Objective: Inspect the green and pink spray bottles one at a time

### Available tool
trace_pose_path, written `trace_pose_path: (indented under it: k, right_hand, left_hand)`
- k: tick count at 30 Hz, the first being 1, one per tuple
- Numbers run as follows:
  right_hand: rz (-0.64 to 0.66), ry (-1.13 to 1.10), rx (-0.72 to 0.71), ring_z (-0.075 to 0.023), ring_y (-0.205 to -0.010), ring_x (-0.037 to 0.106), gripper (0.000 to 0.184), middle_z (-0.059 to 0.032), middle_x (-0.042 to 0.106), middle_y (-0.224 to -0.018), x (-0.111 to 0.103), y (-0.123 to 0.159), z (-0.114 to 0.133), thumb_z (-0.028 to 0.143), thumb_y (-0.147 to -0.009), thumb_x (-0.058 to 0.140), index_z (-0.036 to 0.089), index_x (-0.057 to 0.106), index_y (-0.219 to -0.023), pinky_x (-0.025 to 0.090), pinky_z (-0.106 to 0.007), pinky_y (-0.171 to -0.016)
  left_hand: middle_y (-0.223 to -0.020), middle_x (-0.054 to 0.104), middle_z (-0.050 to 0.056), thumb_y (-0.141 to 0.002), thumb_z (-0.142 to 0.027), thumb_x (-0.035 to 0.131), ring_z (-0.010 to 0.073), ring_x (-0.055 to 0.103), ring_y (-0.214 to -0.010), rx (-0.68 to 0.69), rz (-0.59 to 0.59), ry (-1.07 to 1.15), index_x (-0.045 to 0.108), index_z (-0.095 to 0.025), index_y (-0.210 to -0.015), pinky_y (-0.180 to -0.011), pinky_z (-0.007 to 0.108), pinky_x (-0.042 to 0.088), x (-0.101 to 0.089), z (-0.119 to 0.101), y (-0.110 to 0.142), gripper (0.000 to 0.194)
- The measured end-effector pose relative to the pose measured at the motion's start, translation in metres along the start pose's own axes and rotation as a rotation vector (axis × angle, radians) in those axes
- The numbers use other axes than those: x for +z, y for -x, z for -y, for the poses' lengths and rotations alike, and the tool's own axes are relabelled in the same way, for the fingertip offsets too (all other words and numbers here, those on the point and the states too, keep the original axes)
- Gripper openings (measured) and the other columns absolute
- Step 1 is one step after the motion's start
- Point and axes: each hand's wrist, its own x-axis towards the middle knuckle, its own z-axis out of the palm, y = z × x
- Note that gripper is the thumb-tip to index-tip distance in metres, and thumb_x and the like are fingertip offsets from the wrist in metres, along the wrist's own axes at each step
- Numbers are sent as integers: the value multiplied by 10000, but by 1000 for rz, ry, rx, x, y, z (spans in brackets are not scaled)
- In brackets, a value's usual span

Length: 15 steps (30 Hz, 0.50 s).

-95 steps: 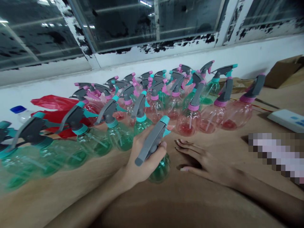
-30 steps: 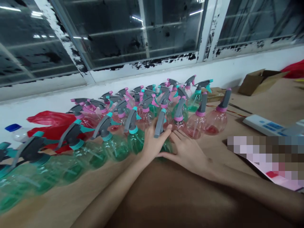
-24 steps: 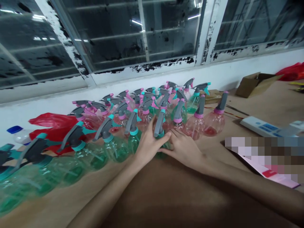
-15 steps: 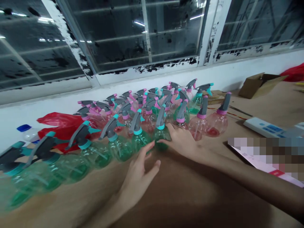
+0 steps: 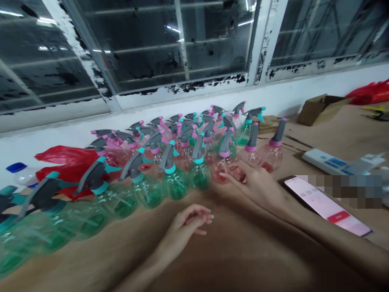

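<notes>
Several small spray bottles with grey triggers stand in rows on the brown table (image 5: 243, 259) below the window. A front row of green ones ends at a green bottle (image 5: 199, 172) with a teal collar. Pink bottles (image 5: 270, 152) stand behind and to the right. My left hand (image 5: 190, 225) rests on the table in front of the green row, fingers loosely curled, holding nothing. My right hand (image 5: 258, 186) lies flat with fingers stretched out, its tips touching a pink bottle (image 5: 223, 166).
A red plastic bag (image 5: 65, 162) and a blue-capped bottle (image 5: 21, 172) lie at the left by the wall. A phone (image 5: 325, 202), a white power strip (image 5: 328, 162) and a cardboard box (image 5: 319, 109) are at the right.
My left hand let go of the green bottle after setting it at the row's end and drew back toward me. My right hand slid right, from the green bottle to the pink one.
</notes>
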Motion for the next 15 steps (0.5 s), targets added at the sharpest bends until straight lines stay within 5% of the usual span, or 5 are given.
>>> trace_pose_path:
  k: [6, 11, 15]
  right_hand:
    - [-26, 46, 82, -317, -887, 663, 537, -162, 629, -1169, 5, -14, -19, 540, -877, 467, 173, 495, -1268, 519, -423, -689]
    - [12, 88, 177, -332, -861, 664, 665, -177, 664, -1064, 24, -29, -16, 572, -846, 500, 143, 416, -1347, 501, -435, -682]
    - [32, 133, 182, -338, -802, 668, 583, -191, 660, -1050, 29, -32, -17, 557, -858, 481, 112, 499, -1233, 481, -402, -616]
  left_hand:
    - [-913, 723, 80, -864, -280, 538, 171, 672, -829, -132, 56, 251, 669, -171, -888, -666, 268, 516, 12, -3, -30, 172]
    - [-948, 716, 85, -817, -264, 590, 172, 670, -840, -126, 30, 231, 651, -164, -898, -656, 248, 504, 13, -12, -40, 142]
    - [-941, 705, 63, -829, -272, 567, 169, 660, -859, -38, -13, 141, 632, -179, -904, -680, 251, 503, 17, -30, -42, 136]
